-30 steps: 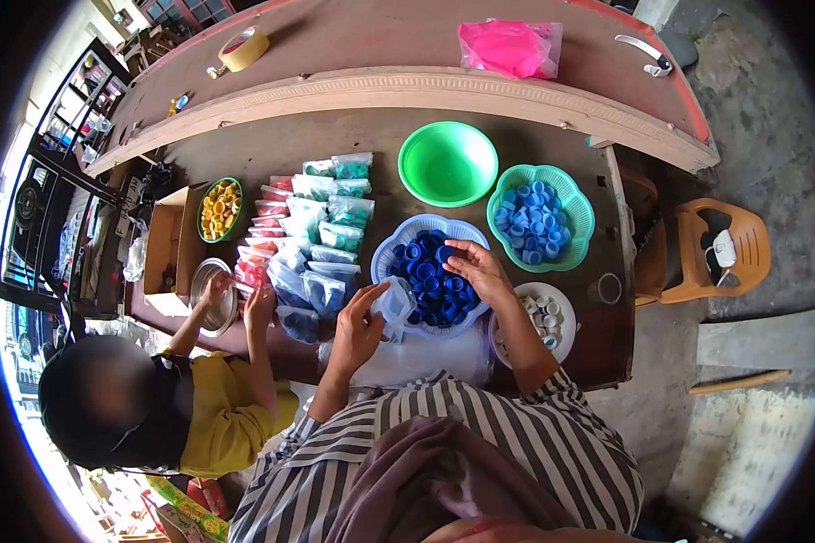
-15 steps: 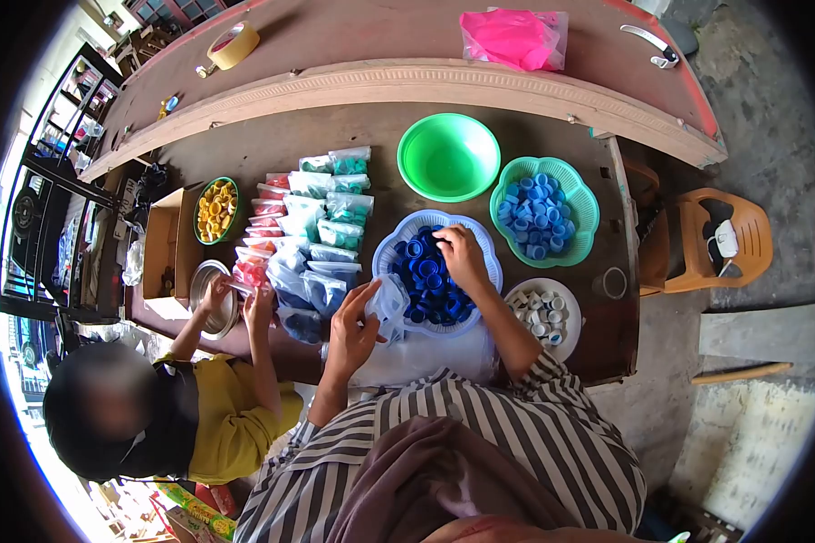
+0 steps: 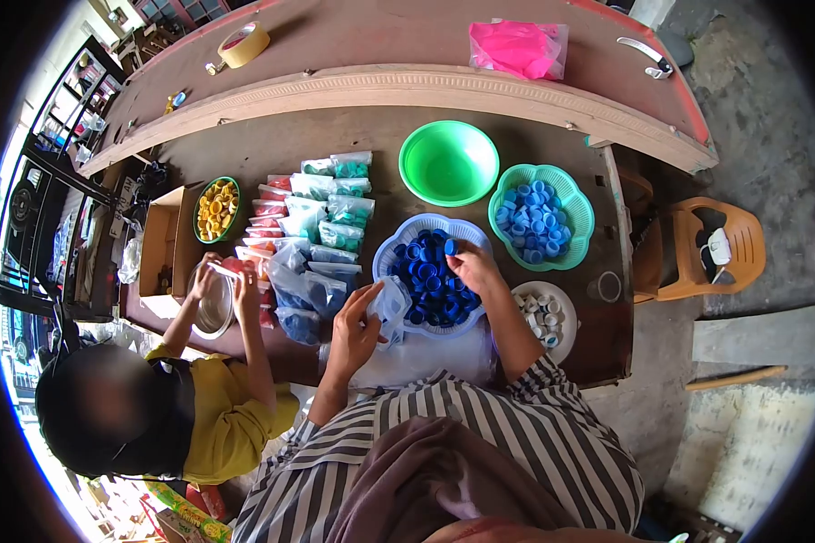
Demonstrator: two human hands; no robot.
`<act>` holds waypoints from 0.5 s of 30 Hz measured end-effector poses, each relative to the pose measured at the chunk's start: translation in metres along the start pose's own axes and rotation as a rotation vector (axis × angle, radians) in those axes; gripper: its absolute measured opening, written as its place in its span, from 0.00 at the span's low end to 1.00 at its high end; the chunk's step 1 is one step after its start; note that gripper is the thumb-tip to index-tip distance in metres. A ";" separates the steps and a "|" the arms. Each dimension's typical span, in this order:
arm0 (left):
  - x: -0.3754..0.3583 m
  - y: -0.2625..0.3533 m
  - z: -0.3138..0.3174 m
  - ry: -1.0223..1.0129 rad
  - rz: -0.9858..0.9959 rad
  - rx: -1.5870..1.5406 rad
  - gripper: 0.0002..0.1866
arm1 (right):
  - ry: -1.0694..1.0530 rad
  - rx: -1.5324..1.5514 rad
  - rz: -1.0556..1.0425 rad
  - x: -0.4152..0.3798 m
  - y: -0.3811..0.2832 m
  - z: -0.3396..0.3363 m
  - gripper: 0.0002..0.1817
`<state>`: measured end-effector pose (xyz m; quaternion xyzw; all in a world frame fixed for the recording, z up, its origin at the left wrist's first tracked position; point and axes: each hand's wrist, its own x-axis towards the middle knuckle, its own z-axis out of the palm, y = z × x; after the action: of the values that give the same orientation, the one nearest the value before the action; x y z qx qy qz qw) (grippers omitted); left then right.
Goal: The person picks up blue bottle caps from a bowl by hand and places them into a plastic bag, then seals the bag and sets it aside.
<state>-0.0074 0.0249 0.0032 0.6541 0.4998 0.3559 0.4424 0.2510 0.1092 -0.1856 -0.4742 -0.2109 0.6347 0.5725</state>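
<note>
Sitting at the far left, a co-worker in a yellow shirt has both hands over a round, shiny metal bowl, pinching a small clear bag of red caps between them. Beside those hands lie rows of small, glossy clear plastic bags filled with red, teal and dark blue caps, with a scalloped green plastic basket of yellow caps behind them.

The person's left hand curls its fingers around a crinkled, clear plastic bag, thumb and fingers closed on its mouth and holding it just at the near left edge of a scalloped pale-blue plastic basket.

The right hand rests inside that basket on the heap of ridged, round dark blue bottle caps; its fingers are bent narrowly together on the caps, though whether they grip one cannot be told.

Beyond the right fingers stands a smooth green plastic bowl; to their right, a scalloped teal basket of light blue caps, and nearer, a white plate of white caps.
</note>
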 end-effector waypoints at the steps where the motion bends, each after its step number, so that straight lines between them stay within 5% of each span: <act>1: -0.001 0.000 0.001 -0.002 0.008 -0.005 0.29 | -0.093 0.259 0.153 -0.003 0.000 -0.002 0.06; 2: -0.001 -0.001 0.002 -0.004 0.016 -0.005 0.29 | -0.189 0.518 0.306 -0.007 0.000 -0.004 0.07; 4: -0.003 -0.001 0.005 -0.003 0.028 -0.008 0.29 | -0.219 0.549 0.315 -0.021 -0.007 -0.001 0.06; 7: -0.006 -0.001 0.005 -0.006 0.047 0.019 0.29 | -0.208 0.644 0.293 -0.039 -0.017 0.013 0.06; 9: -0.007 -0.003 0.006 -0.006 0.084 0.029 0.29 | -0.176 0.504 0.102 -0.055 -0.024 0.032 0.06; 12: -0.009 -0.001 0.007 -0.004 0.080 0.021 0.30 | -0.144 -0.061 -0.339 -0.106 -0.052 0.088 0.10; 14: -0.011 0.001 0.007 0.001 0.069 0.005 0.30 | -0.264 -0.654 -0.848 -0.127 -0.068 0.110 0.10; 15: -0.011 0.002 0.008 0.013 0.061 -0.010 0.30 | -0.328 -0.863 -0.921 -0.137 -0.076 0.118 0.09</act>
<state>-0.0027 0.0121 0.0017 0.6645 0.4809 0.3757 0.4313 0.1775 0.0341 -0.0201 -0.4198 -0.7130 0.2469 0.5044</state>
